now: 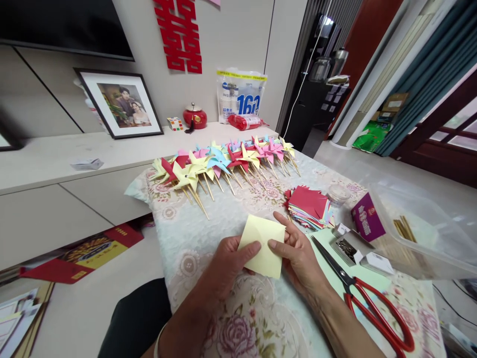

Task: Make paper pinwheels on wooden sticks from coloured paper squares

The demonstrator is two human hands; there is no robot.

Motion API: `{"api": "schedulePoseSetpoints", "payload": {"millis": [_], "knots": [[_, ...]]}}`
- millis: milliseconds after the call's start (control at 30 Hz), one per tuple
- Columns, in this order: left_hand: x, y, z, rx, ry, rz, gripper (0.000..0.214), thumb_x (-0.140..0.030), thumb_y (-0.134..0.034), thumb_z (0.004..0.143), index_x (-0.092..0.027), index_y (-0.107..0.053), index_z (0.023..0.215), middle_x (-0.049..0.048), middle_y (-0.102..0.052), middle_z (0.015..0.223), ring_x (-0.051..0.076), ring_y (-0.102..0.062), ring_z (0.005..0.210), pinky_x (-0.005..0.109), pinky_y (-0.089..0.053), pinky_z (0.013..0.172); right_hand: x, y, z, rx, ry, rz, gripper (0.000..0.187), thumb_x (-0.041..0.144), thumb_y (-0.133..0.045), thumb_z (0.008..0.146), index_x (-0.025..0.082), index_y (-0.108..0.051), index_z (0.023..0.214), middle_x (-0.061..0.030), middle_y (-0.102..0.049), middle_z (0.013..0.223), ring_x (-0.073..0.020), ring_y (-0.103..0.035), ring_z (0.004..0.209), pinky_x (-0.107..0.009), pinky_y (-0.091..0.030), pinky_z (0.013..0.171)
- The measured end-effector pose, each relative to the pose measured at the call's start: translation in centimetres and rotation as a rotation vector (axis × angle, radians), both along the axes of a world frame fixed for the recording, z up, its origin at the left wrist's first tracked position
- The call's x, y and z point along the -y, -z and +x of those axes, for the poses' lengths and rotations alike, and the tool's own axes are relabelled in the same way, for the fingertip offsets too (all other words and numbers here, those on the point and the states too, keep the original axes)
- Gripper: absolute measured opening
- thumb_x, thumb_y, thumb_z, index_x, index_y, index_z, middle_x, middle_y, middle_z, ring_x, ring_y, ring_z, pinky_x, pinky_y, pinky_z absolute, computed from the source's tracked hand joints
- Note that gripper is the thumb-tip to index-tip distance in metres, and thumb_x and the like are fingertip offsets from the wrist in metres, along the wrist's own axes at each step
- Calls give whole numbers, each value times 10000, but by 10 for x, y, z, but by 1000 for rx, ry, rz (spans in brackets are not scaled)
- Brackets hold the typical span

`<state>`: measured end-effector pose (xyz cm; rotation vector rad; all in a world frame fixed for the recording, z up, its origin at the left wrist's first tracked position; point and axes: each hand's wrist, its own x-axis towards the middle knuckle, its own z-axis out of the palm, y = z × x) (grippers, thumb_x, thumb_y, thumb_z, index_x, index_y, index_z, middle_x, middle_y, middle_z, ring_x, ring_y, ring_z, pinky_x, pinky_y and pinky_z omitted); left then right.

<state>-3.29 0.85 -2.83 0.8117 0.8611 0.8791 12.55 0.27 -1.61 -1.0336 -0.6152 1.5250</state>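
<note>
A square of pale yellow paper [263, 236] is held up above the table between both hands. My left hand [233, 254] pinches its left side, thumb on top and fingers underneath. On the right side, my right hand [294, 248] grips it with the thumb near the middle, while the index finger sticks out past the top right corner. Red-handled scissors [348, 281] lie to the right of my right forearm. A stack of coloured paper squares [309, 206], red on top, sits just beyond my right hand.
Several paper pinwheels on sticks [219, 159] lie along the table's far side. To the right are a small box of metal pieces [348, 247], a clear plastic bin [428, 233] with sticks, and a round clear container [338, 194]. Floral cloth covers the table [208, 223].
</note>
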Motion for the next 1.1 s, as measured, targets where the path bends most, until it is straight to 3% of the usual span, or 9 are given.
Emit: {"api": "schedulePoseSetpoints", "payload": {"millis": [233, 367, 567, 767, 900, 1100], "knots": [[-3, -2, -2, 56, -73, 37, 494, -593, -574, 863, -141, -771, 832, 80, -721, 744, 189, -607, 656, 268, -474, 553, -3, -1, 4, 1, 105, 12, 1028, 168, -932, 505, 160, -453, 1414, -43, -782, 902, -190, -700, 732, -301, -546, 698], [-5, -2, -3, 76, -84, -17, 587, -646, -524, 857, -111, -765, 864, 91, -732, 737, 173, -588, 613, 262, -472, 539, -3, -2, 6, 11, 102, 15, 1046, 163, -921, 518, 161, -426, 1439, -42, -782, 867, -192, -697, 698, -310, -548, 683], [-3, -9, -3, 130, -78, 15, 544, -620, -578, 839, -110, -762, 882, 97, -754, 762, 201, -655, 662, 273, -470, 592, -3, 1, 5, 49, 66, 13, 1045, 175, -910, 544, 166, -400, 1456, -40, -778, 862, -196, -700, 689, -316, -547, 676], [1, -10, -1, 61, -67, 25, 367, -381, -817, 701, -143, -725, 965, 68, -770, 844, 211, -691, 715, 307, -517, 696, 1, 4, 6, 121, -58, 54, 1041, 221, -891, 611, 191, -349, 1499, -10, -759, 809, -187, -685, 653, -306, -532, 637], [0, -7, -3, -1, -40, 1, 407, -351, -838, 671, -129, -728, 995, 81, -772, 827, 209, -690, 687, 305, -522, 648, 2, 6, 6, 157, -166, 80, 1019, 240, -877, 650, 216, -331, 1511, -24, -764, 872, -197, -695, 683, -311, -532, 629], [-1, -4, -3, 33, -92, 2, 367, -335, -822, 689, -100, -741, 960, 94, -767, 778, 204, -684, 664, 304, -525, 633, 4, 7, 5, 86, -174, 84, 981, 233, -873, 680, 227, -336, 1501, -61, -780, 977, -215, -724, 760, -337, -553, 698]]}}
